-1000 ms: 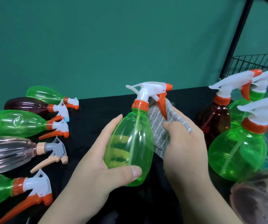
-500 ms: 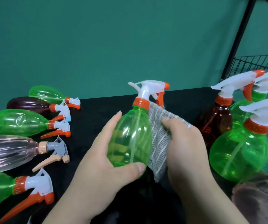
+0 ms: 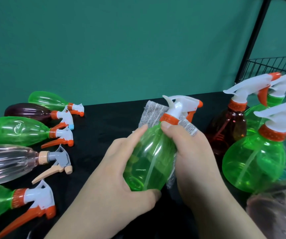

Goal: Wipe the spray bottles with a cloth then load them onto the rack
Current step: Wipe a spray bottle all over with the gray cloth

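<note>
at the centre of the head view, the left hand [image 3: 121, 171] grips the green spray bottle [image 3: 149, 163] round its lower body, fingers curled up the far side and thumb under the base. this tilts the bottle toward the wiping hand. the right hand [image 3: 195, 156] clasps the grey cloth [image 3: 153, 112] against the shoulder and neck, thumb pressed just below the orange collar. this grip probably lets the cloth rub the upper wall while the other hand steadies. the bottle is held above the black table [image 3: 113, 118], not yet loaded. a row of lying bottles [image 3: 18, 131] sits at left. upright bottles [image 3: 254, 159] stand at right, near the wire rack [image 3: 273, 66], probably staged for loading.
</note>
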